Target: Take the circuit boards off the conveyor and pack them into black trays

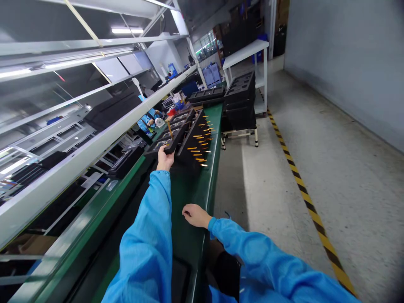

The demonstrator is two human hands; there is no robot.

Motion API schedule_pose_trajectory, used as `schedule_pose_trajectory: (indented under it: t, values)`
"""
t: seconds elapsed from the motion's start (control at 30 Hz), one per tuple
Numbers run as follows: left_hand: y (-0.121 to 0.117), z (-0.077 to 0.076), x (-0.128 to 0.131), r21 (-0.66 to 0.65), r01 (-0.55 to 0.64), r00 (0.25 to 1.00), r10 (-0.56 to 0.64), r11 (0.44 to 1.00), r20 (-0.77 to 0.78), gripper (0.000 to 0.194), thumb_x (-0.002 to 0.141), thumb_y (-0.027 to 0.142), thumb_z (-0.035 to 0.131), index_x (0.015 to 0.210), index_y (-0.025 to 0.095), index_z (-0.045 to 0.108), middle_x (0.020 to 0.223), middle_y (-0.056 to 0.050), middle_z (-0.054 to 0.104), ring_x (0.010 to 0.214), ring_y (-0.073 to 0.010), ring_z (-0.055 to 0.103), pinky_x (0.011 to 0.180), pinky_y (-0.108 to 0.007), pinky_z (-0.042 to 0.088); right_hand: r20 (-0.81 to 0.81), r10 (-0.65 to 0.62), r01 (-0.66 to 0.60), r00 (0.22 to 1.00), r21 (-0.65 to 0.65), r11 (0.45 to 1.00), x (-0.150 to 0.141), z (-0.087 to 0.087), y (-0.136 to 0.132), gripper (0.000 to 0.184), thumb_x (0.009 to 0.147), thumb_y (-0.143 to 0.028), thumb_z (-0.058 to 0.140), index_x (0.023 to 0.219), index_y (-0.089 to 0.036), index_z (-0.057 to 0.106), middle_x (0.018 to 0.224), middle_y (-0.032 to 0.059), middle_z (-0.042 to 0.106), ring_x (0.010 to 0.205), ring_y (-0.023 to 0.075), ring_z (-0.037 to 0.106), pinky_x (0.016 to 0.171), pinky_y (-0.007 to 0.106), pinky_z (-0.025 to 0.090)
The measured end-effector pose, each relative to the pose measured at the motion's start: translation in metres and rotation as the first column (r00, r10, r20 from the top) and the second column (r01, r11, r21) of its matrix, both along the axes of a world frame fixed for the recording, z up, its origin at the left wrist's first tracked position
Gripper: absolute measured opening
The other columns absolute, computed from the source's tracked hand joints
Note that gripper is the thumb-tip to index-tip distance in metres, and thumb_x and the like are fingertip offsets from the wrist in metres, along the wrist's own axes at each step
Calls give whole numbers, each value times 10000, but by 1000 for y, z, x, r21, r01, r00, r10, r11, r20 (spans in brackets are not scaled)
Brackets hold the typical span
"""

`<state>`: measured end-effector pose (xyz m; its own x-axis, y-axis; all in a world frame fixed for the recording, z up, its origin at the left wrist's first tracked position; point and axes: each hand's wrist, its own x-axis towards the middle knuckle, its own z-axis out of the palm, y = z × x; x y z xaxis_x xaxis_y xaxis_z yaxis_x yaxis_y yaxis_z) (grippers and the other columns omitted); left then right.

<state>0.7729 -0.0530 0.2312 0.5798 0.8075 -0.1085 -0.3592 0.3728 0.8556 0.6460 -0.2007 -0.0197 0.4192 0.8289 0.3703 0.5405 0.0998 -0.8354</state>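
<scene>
The left hand [165, 159] is closed on the near edge of a black tray [173, 142], fingers bent at its rim. The tray runs away from that hand, long and matte, divided into squarish pockets; greyish, glinting pieces lie in them, too small to make out. A thin orange strip stands up from it just beyond the fingertips.

Right of the left hand, close against the tray, sits a dark stack [189, 141], its side bristling with narrow, flat strips [191, 148] of orange, a few catching the light.

The right hand [196, 215] is nearer the body, its fingers loosely folded in, over the smooth green bench [212, 168]; whether it touches the surface I cannot tell. Both sleeves [154, 219] are bright blue, thin, crinkled cloth, gathered at the wrists.

Left of the left hand a pale, straight rail [94, 145] slants past, squared and smooth. Beyond the tray, a co-worker's blue sleeve [144, 123] shows, partly hidden.

Farther out from the hands, a pile of moulded black trays [240, 99] rests on a stand with slim, pale legs, near a flat-topped white table [246, 52]. Right of the right hand, the speckled grey floor [265, 193] carries yellow-and-black tape [299, 185].
</scene>
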Motion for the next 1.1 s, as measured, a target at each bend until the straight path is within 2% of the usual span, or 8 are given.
schedule_pose_trajectory:
  t: [0.17, 0.3, 0.47, 0.67, 0.8, 0.87, 0.97, 1.1]
  values:
    - [1, -8, -7, -35, 14, 998, -12, 999, 62, 224, 958, 75, 541, 1068, 162, 716, 888, -46, 790, 882, -166, 784, 889, -267, 641, 26, 4, -3, 1000, -39, 999, -3, 5, -2, 187, 903, -74, 612, 896, -205, 745, 954, 51, 767, 919, 194, 709, 837, 279, 530]
    - [-3, -4, -4, -60, 27, 995, -22, 998, 93, 246, 991, 75, 513, 1117, 145, 713, 893, -57, 790, 842, -167, 779, 863, -269, 646, 40, 2, 0, 999, -60, 998, -5, 7, -4, 172, 906, -98, 626, 897, -213, 753, 969, 52, 768, 933, 197, 700, 840, 280, 524]
    - [-6, 4, 10, -85, 78, 996, -75, 993, 43, 302, 982, 83, 545, 1223, 139, 718, 959, -69, 800, 844, -172, 782, 851, -266, 649, 59, -1, 5, 998, -79, 997, -6, 7, -4, 182, 913, -104, 621, 905, -216, 764, 975, 51, 778, 939, 199, 704, 843, 280, 522]
    - [-12, 4, 13, -110, 97, 995, -97, 989, 4, 331, 1024, 97, 542, 1314, 153, 691, 1017, -70, 812, 886, -174, 783, 908, -305, 662, 47, 4, 0, 999, -82, 997, -6, 8, -4, 196, 906, -87, 609, 913, -208, 763, 987, 52, 786, 938, 192, 706, 841, 275, 517]
    - [-7, 5, 0, -78, 133, 979, -143, 988, -147, 199, 1068, 227, 615, 1231, 157, 707, 991, -94, 787, 879, -194, 785, 839, -288, 677, 36, -4, 6, 999, -71, 997, -5, 10, -7, 184, 902, -85, 624, 896, -217, 752, 975, 50, 779, 925, 196, 713, 818, 272, 525]
    - [-3, 5, -8, -41, 137, 952, -143, 990, -270, 218, 1066, 283, 647, 1212, 133, 706, 996, -133, 763, 876, -214, 791, 784, -281, 680, 38, -5, 7, 999, -58, 998, -5, 9, -8, 187, 903, -77, 624, 882, -219, 743, 964, 47, 774, 926, 197, 714, 826, 275, 532]
    - [0, 3, -16, 43, 84, 919, -61, 996, -390, 279, 1021, 259, 729, 1254, 115, 678, 1018, -147, 728, 836, -214, 795, 759, -289, 688, 40, -5, 6, 999, -44, 999, -5, 8, -8, 194, 905, -66, 618, 868, -218, 732, 953, 46, 769, 937, 198, 709, 849, 286, 537]
    - [-1, -4, -18, 132, 30, 909, 28, 991, -416, 418, 928, 241, 862, 1267, 103, 662, 953, -119, 703, 743, -205, 783, 753, -327, 705, 33, 4, -3, 999, -38, 999, -4, 7, -8, 194, 892, -53, 618, 849, -214, 718, 929, 41, 754, 923, 190, 696, 855, 284, 533]
